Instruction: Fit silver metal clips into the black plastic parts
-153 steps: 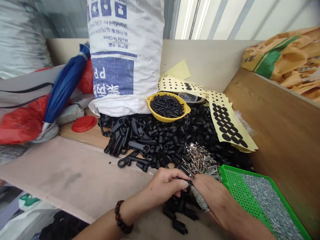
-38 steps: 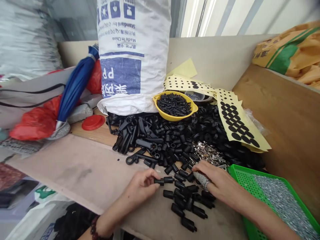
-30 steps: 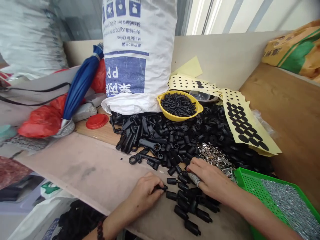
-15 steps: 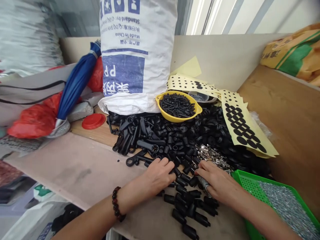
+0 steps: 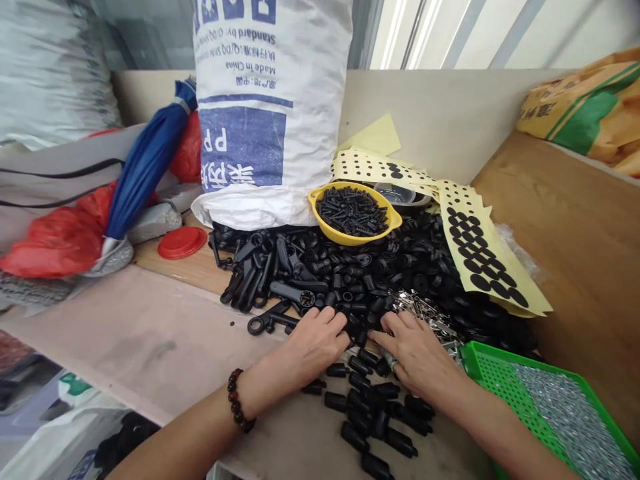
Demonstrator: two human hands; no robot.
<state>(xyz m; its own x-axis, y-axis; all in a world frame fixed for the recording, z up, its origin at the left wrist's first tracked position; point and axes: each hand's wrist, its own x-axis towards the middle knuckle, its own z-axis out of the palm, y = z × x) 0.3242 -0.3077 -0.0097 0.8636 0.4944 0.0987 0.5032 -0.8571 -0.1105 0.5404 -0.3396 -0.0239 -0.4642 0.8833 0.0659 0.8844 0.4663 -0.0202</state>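
My left hand (image 5: 316,343) is at the near edge of a heap of black plastic parts (image 5: 345,263), its fingers curled closed. Its fingertips point right and down, and whatever they pinch is hidden. Palm down, my right hand (image 5: 417,350) reaches in from the other side with fingers stretched and a little apart, touching the parts beside the metal clips (image 5: 425,313). Something silvery wraps one of its fingers. Between and below the hands, several black cylindrical plastic pieces (image 5: 357,400) with narrow tips lie loose on the tabletop.
A yellow bowl (image 5: 323,230) of small ribbed black parts stands behind the heap. At right are a green basket (image 5: 480,363) with small silvery pieces and yellow sticker sheets (image 5: 465,233) with black dots. A white sack (image 5: 310,100), blue umbrella (image 5: 150,157) and red lid (image 5: 183,243) are further back.
My right hand has moved left, away from the metal clips, and its fingers have spread out. My left hand stays near the same parts. The whole view has shifted slightly.
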